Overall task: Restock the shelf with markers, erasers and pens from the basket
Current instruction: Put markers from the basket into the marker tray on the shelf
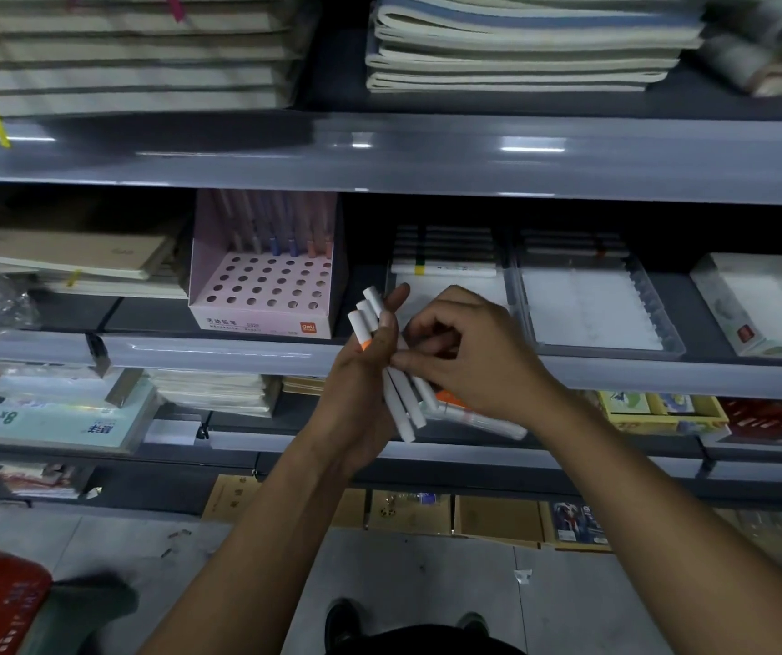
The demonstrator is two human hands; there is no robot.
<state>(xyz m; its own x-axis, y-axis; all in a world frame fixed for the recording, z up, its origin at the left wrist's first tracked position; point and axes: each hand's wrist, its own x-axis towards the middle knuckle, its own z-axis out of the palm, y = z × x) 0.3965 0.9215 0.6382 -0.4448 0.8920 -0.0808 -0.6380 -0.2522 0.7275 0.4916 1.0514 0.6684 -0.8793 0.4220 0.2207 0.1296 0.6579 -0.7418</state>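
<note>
I have my left hand [370,371] wrapped round a bundle of white markers [398,394], thumb and fingers curled about their middles. Their long axes run steeply, upper ends tilted up and left past my fingertips, lower ends pointing down and right below my palm. One shows an orange band [364,345] just beside my knuckles. My right hand [464,352] sits close against the bundle from the right, its fingers bent and pinching one marker near mid-length. Just beyond my fingertips lies a clear tray [516,295] with marker rows at its back; up and left of them stands a pink holed pen box [261,286].
</note>
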